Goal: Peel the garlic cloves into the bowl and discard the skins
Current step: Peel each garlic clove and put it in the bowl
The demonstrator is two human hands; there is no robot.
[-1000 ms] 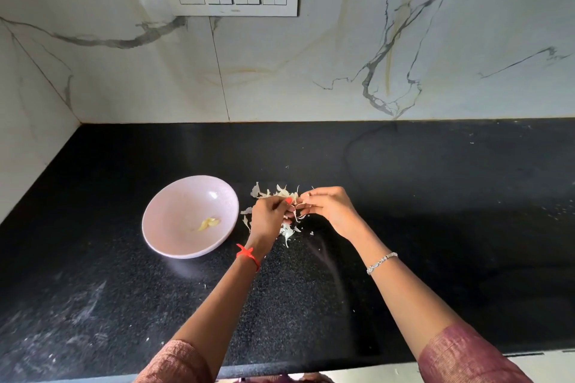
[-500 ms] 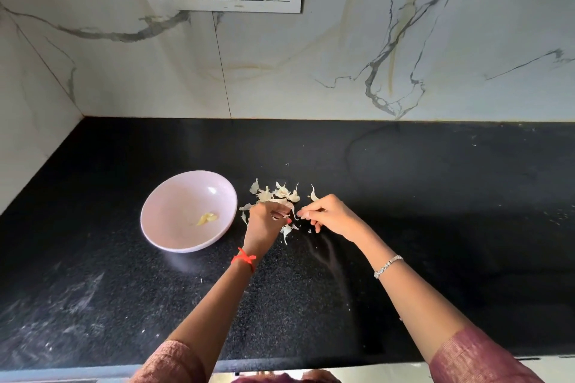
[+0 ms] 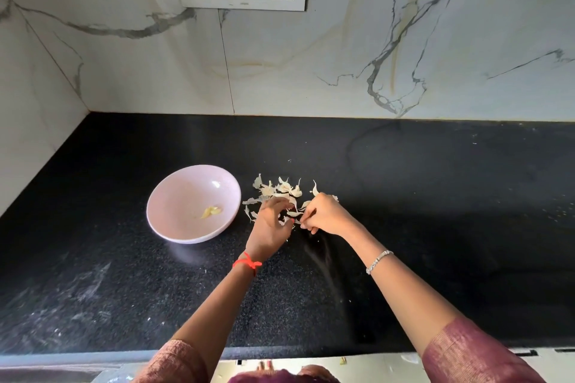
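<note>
Both hands are low over the black countertop (image 3: 435, 196), fingertips nearly meeting. The left hand (image 3: 270, 225) has its fingers curled down into the garlic skins (image 3: 281, 189), and the right hand (image 3: 326, 216) has its fingers bent in a narrow pinch. What either one actually holds, a clove or only skin, is hidden and cannot be told. Most of the skins lie just beyond the fingertips, and a few are between the hands and under the left palm.

The pink bowl (image 3: 231, 193) sits just outside the left hand, close to the nearest flakes. The peeled cloves (image 3: 211, 212) lie low inside it.

The likely trouble is the papery skins. They are light, so a quick sweep or a breath could scatter them across the counter or flick one into the bowl. A clove buried in the heap could also be swept away with the waste.

By count there is one bowl, what look like two peeled cloves touching each other, and well over a dozen overlapping flakes, too tangled for an exact number. No unpeeled clove is clearly visible.
</note>
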